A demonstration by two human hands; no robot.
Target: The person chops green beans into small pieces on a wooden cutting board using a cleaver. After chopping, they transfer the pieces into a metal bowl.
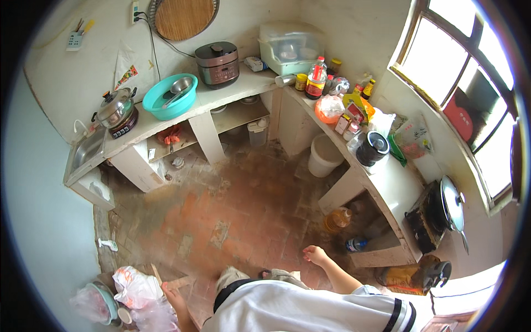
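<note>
My right hand (316,255) hangs over the brick floor (232,220) with its fingers loosely bent. I see no object in it. Closest to it are a bottle of amber liquid (338,220) and a blue-capped plastic bottle (356,244) by the right-hand lower shelf. At the lower left, my left hand (173,295) is partly in view, its fingers slightly parted and nothing visible between them. In the picture it overlaps a white plastic bag (137,286), and I cannot tell whether they touch. A piece of wood (181,283) lies beside those fingers.
The back counter holds a steel pot (115,110), a turquoise basin (168,112) and a rice cooker (217,66). Along the right counter (392,182) stand bottles, packets and a lidded wok (450,203). A white bucket (325,155) and a large oil jug (410,276) sit on the floor.
</note>
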